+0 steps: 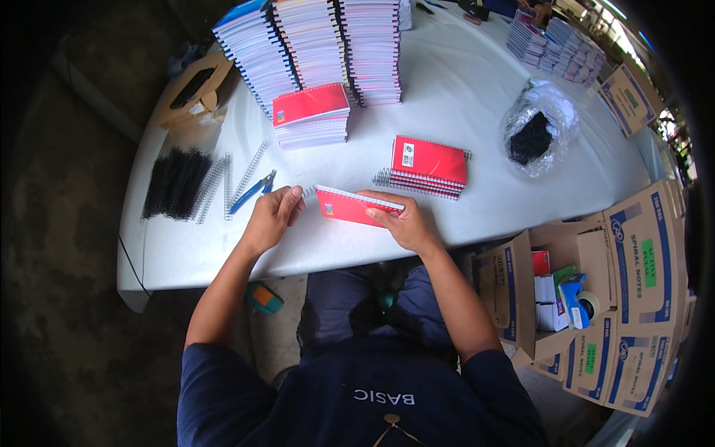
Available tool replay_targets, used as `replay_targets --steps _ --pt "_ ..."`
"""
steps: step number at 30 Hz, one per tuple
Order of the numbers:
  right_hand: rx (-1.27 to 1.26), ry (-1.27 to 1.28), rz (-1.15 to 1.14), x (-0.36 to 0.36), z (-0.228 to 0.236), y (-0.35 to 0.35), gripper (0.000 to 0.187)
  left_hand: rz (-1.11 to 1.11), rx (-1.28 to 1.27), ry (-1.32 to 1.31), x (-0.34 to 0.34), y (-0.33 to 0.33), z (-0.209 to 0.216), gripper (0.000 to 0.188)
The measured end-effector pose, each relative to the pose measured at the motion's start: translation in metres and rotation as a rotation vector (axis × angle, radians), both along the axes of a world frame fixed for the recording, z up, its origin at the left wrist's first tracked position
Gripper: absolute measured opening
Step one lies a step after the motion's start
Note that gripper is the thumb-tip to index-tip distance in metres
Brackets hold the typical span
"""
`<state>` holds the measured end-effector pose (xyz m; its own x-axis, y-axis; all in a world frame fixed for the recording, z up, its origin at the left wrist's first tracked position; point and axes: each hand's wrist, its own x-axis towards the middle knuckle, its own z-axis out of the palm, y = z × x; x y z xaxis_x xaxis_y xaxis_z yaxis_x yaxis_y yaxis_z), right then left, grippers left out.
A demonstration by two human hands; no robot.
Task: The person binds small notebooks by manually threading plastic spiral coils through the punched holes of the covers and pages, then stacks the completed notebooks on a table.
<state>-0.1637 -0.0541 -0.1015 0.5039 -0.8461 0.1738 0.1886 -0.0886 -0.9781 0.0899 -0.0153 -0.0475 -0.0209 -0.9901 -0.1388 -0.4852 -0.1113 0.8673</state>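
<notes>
My right hand [406, 227] grips a thin red-covered notebook [341, 208] by its right end, just above the table's near edge. At the notebook's upper left corner, my left hand [274, 216] pinches the end of a wire spiral coil [308, 191]. How far the coil runs through the punched edge is too small to tell. Blue-handled cutting pliers [250, 194] lie beyond my left hand, next to loose spiral coils [227, 186] and a dense heap of black ones [177, 182]. Past my right hand sits a pile of red spiral-bound notebooks [428, 167], coil ends sticking out.
A stack of red-covered notebooks without coils [311, 112] stands before tall notebook stacks [313, 52]. At right are a plastic-wrapped black bundle [530, 138], an open carton [514, 298] with a blue tape dispenser [573, 302], and more cartons [644, 257]. A person's hand [541, 13] shows at the far right.
</notes>
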Motion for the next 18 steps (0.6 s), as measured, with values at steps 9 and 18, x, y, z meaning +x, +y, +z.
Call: replay_targets --steps 9,18 --pt "-0.099 0.09 0.035 -0.003 0.004 0.001 0.03 -0.16 -0.31 0.04 0.0 -0.009 0.021 0.023" --pt "-0.153 0.121 -0.003 0.0 0.005 0.006 0.028 -0.295 -0.721 -0.77 -0.02 -0.011 0.044 0.032"
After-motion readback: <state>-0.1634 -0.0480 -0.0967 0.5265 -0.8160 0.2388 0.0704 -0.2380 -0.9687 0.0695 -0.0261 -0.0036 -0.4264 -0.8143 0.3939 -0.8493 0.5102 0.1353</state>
